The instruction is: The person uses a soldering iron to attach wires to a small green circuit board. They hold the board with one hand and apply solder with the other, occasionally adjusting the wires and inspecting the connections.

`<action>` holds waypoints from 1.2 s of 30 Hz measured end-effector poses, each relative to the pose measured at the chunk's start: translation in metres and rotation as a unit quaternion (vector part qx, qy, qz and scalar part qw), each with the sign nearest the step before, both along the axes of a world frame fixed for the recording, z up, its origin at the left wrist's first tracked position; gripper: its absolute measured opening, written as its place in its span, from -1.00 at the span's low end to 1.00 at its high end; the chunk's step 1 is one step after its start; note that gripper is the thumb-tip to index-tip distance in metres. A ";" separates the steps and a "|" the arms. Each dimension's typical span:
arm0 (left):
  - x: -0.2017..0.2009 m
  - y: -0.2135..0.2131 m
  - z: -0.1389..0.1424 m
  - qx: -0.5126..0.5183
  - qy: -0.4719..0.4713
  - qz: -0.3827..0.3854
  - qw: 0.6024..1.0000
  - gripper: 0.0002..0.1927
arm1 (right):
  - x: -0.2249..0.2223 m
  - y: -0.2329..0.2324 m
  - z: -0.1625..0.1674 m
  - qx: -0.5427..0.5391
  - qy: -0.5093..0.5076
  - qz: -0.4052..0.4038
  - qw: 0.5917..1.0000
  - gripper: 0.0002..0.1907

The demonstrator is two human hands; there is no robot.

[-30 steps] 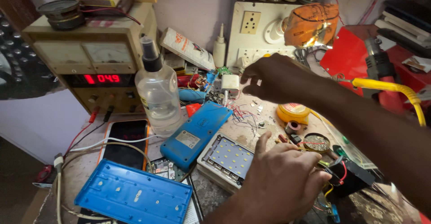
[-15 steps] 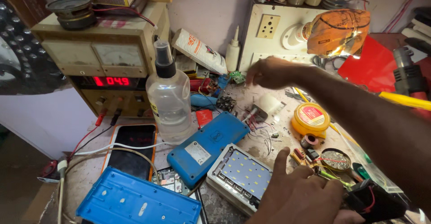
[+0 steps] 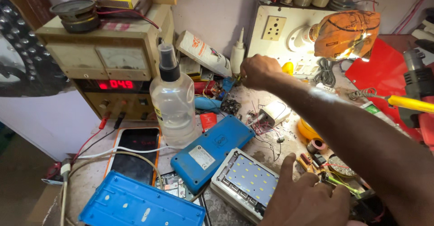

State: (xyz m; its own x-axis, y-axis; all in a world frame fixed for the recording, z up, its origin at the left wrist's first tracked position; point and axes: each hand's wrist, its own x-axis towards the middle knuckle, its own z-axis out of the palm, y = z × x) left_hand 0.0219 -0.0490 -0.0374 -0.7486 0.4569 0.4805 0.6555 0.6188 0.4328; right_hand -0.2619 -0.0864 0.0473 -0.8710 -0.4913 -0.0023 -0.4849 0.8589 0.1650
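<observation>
In the head view, your right hand (image 3: 255,71) sits just above the middle of the frame, at the back of the cluttered bench (image 3: 271,151), with your arm running down to the lower right corner. Its fingers are curled and pinched around something small by the white glue bottle (image 3: 238,54); what it is you cannot tell, because the hand hides it. Just below that hand lies a blue tool (image 3: 208,104) and a small black part (image 3: 230,107) among loose wires.

Your left hand (image 3: 305,199) is at the bottom edge, right of center. It lies loosely closed with the thumb pointing up, resting against the right end of the white LED panel (image 3: 246,183), gripping nothing that shows.

Left of that panel lies a blue case (image 3: 212,151), and in the lower left a blue tray (image 3: 140,205) partly covers a phone (image 3: 135,153). A clear spray bottle (image 3: 173,104) stands left of center, in front of the beige power supply (image 3: 106,58) with its red display. At the upper right, a lit lamp (image 3: 346,33) hangs before the white socket board (image 3: 275,31). A yellow-handled soldering iron (image 3: 407,103) lies at the right edge.
</observation>
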 end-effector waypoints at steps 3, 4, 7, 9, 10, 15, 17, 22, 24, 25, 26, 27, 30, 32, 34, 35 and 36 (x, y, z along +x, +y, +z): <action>0.000 -0.002 0.001 0.018 -0.004 -0.008 1.000 -0.30 | -0.013 0.013 0.001 -0.081 -0.041 0.009 0.996 -0.79; 0.000 -0.002 0.001 0.023 0.002 -0.010 1.000 -0.30 | -0.017 0.021 0.002 -0.108 -0.069 0.018 0.992 -0.82; 0.001 -0.005 0.002 0.009 -0.002 -0.017 1.000 -0.28 | -0.019 0.048 -0.002 -0.146 -0.202 0.040 0.968 -0.84; 0.001 -0.005 0.004 0.002 0.008 -0.015 1.000 -0.27 | -0.015 0.062 -0.007 -0.139 -0.236 0.034 0.961 -0.83; 0.000 -0.005 0.004 0.004 0.023 -0.009 1.000 -0.26 | -0.012 0.066 -0.010 -0.127 -0.219 0.023 0.967 -0.80; 0.001 -0.004 0.003 0.015 0.016 -0.006 1.000 -0.26 | -0.006 0.057 -0.004 -0.127 -0.056 0.060 0.988 -0.84; 0.001 -0.003 0.002 0.005 0.005 -0.006 1.000 -0.25 | -0.006 0.045 0.006 -0.177 -0.049 0.096 0.978 -0.83; -0.002 0.003 -0.003 0.004 0.048 0.027 0.998 -0.62 | -0.005 0.003 0.023 -0.209 -0.009 0.132 0.969 -0.71; -0.002 0.005 -0.006 0.009 0.077 0.047 0.996 -0.74 | -0.006 -0.019 0.027 -0.241 0.014 0.161 0.957 -0.59; -0.001 0.007 -0.009 0.009 0.091 0.059 0.994 -0.74 | -0.007 -0.031 0.028 -0.258 0.029 0.183 0.948 -0.50; -0.001 0.006 -0.011 0.008 0.104 0.069 0.992 -0.73 | -0.008 -0.042 0.029 -0.276 0.043 0.204 0.938 -0.41; 0.000 0.005 -0.014 0.004 0.103 0.065 0.993 -0.73 | -0.010 -0.053 0.030 -0.254 0.049 0.205 0.944 -0.32; -0.003 0.005 -0.018 0.000 0.102 0.064 0.993 -0.73 | -0.013 -0.081 0.027 -0.182 0.050 0.175 0.966 -0.13; -0.006 0.004 -0.018 -0.001 0.100 0.060 0.993 -0.73 | -0.014 -0.095 0.021 -0.129 0.024 0.108 0.985 -0.13; -0.009 0.001 -0.018 -0.003 0.100 0.060 0.993 -0.73 | -0.018 -0.103 0.018 -0.107 0.026 0.063 0.992 -0.24; -0.009 0.000 -0.018 -0.002 0.100 0.058 0.993 -0.73 | -0.021 -0.104 0.018 -0.095 0.025 0.039 0.994 -0.29; -0.010 -0.001 -0.018 -0.003 0.099 0.057 0.993 -0.73 | -0.025 -0.102 0.021 -0.121 0.047 0.041 0.991 -0.32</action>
